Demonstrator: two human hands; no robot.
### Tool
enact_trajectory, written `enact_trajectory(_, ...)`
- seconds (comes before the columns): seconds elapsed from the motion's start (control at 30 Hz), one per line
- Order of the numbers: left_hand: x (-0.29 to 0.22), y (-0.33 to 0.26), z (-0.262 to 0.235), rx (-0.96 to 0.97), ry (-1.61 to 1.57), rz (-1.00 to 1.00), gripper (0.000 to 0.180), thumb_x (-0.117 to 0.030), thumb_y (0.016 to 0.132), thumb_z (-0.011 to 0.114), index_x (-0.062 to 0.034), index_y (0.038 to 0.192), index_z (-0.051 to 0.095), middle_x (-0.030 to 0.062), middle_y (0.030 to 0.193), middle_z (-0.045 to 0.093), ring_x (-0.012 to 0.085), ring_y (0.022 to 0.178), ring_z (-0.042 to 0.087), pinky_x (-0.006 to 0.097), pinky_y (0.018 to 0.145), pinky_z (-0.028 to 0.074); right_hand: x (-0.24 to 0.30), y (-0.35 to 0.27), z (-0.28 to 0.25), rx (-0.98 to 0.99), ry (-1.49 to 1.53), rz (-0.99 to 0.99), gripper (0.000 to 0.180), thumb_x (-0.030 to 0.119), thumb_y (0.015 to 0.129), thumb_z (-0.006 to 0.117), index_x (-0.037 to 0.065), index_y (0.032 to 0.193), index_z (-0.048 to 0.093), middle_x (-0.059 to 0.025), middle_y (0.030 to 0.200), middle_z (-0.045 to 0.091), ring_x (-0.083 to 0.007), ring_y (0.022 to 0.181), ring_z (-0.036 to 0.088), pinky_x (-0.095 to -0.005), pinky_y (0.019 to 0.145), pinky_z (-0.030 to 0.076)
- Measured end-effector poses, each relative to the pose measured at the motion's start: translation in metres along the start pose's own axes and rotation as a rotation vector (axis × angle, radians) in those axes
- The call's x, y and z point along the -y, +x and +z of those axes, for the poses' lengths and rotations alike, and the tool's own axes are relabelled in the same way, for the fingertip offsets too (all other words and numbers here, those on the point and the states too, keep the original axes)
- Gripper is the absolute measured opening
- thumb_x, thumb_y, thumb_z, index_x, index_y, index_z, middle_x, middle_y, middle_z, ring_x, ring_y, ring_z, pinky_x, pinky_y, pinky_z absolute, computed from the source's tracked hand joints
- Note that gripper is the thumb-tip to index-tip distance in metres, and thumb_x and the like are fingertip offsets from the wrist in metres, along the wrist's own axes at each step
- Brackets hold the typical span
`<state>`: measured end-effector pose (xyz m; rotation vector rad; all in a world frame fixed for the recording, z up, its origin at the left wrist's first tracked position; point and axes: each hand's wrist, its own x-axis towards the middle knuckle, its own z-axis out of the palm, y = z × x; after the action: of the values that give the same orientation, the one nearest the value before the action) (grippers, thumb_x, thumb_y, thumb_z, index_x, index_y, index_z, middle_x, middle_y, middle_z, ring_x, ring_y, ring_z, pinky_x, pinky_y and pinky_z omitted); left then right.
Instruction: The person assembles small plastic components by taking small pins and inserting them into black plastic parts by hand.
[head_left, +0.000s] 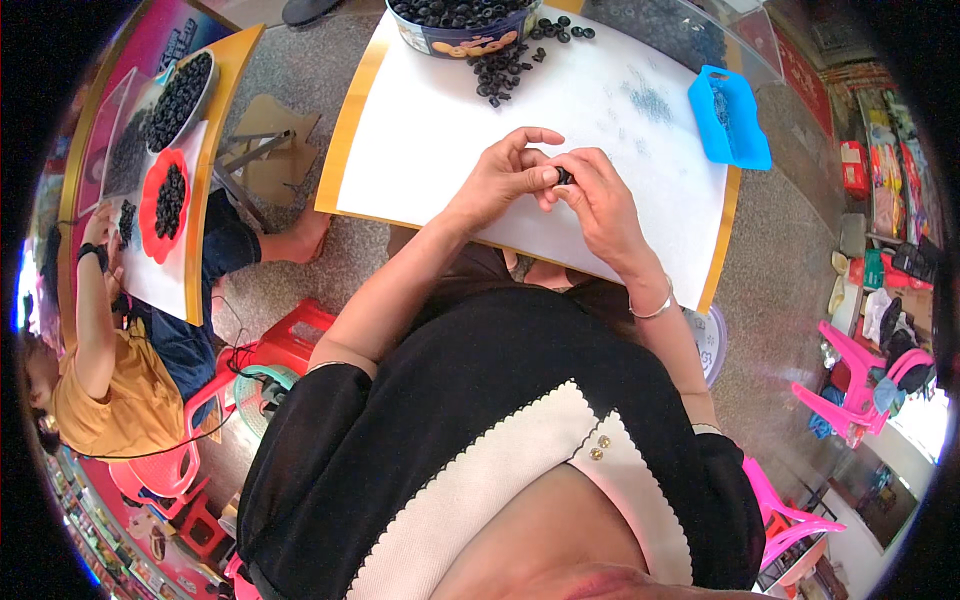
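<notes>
Above the near part of the white-covered table point(420, 130), my left hand point(498, 182) and my right hand point(606, 208) meet around a small black round piece point(563, 176). The fingers of both hands are pinched at it and hide part of it. Beyond them, a loose pile of similar black ring-like pieces point(497, 76) lies beside a round tub point(445, 42) filled with more of them. Tiny thin metal-looking bits point(648, 102) are scattered to the right of my hands. A blue plastic tray point(752, 150) at the table's right edge holds more small bits.
At the far right of the table stands a clear plastic bin point(745, 45). To my left, a co-worker in a yellow shirt point(125, 395) works at another table with a red bowl point(152, 222) of black pieces. Pink stools point(850, 380) and a red stool point(295, 335) stand around.
</notes>
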<state>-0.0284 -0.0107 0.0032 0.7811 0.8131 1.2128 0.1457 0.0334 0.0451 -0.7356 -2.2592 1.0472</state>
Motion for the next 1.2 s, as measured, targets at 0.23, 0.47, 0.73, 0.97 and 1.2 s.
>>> enact_trajectory(0.23, 0.000, 0.001, 0.002, -0.030, 0.012, 0.051, 0.049, -0.013, 0.088, 0.065, 0.0017, 0.129, 0.041, 0.0063, 0.086, 0.061, 0.0125, 0.069, 0.059, 0.025, 0.065, 0.050, -0.005, 0.003, 0.003, 0.015, 0.018, 0.007, 0.028, 0.003, 0.089, 0.049, 0.002, 0.117, 0.052, -0.0130, 0.106, 0.054, -0.0282, 0.102, 0.054, -0.0353, 0.085, 0.044)
enact_trajectory(0.47, 0.013, 0.002, 0.003, -0.059, 0.109, 0.196, 0.051, -0.036, 0.097, 0.049, 0.0017, 0.130, 0.041, 0.0108, 0.106, 0.060, 0.0155, 0.095, 0.059, 0.031, 0.085, 0.048, 0.006, 0.000, 0.004, -0.079, -0.064, 0.014, 0.025, 0.009, 0.087, 0.052, 0.003, 0.112, 0.050, -0.0199, 0.098, 0.057, -0.0388, 0.088, 0.058, -0.0434, 0.076, 0.048)
enact_trajectory(0.73, 0.037, 0.009, 0.044, -0.227, -0.005, 0.296, 0.028, -0.026, 0.099, 0.046, 0.0003, 0.108, 0.047, 0.0118, 0.101, 0.058, 0.0176, 0.093, 0.058, 0.030, 0.085, 0.048, -0.023, -0.007, 0.042, -0.128, -0.043, -0.001, 0.013, 0.009, 0.088, 0.051, 0.002, 0.098, 0.050, -0.0183, 0.088, 0.059, -0.0394, 0.078, 0.059, -0.0446, 0.067, 0.048)
enact_trajectory(0.97, 0.036, 0.008, 0.044, -0.310, 0.152, 0.274, 0.030, -0.028, 0.096, 0.053, 0.0012, 0.106, 0.052, 0.0086, 0.094, 0.061, 0.0138, 0.089, 0.056, 0.026, 0.082, 0.046, -0.027, -0.008, 0.045, -0.200, -0.053, -0.009, 0.014, 0.016, 0.090, 0.050, 0.002, 0.092, 0.050, -0.0173, 0.086, 0.058, -0.0387, 0.078, 0.058, -0.0445, 0.066, 0.049)
enact_trajectory(1.2, 0.026, 0.005, 0.047, -0.284, 0.216, 0.267, 0.032, -0.024, 0.098, 0.049, 0.0026, 0.114, 0.052, 0.0101, 0.100, 0.060, 0.0150, 0.091, 0.057, 0.026, 0.084, 0.046, -0.020, -0.011, 0.034, -0.228, 0.135, 0.053, 0.016, 0.015, 0.092, 0.049, 0.001, 0.100, 0.053, -0.0151, 0.087, 0.059, -0.0359, 0.075, 0.059, -0.0396, 0.066, 0.048)
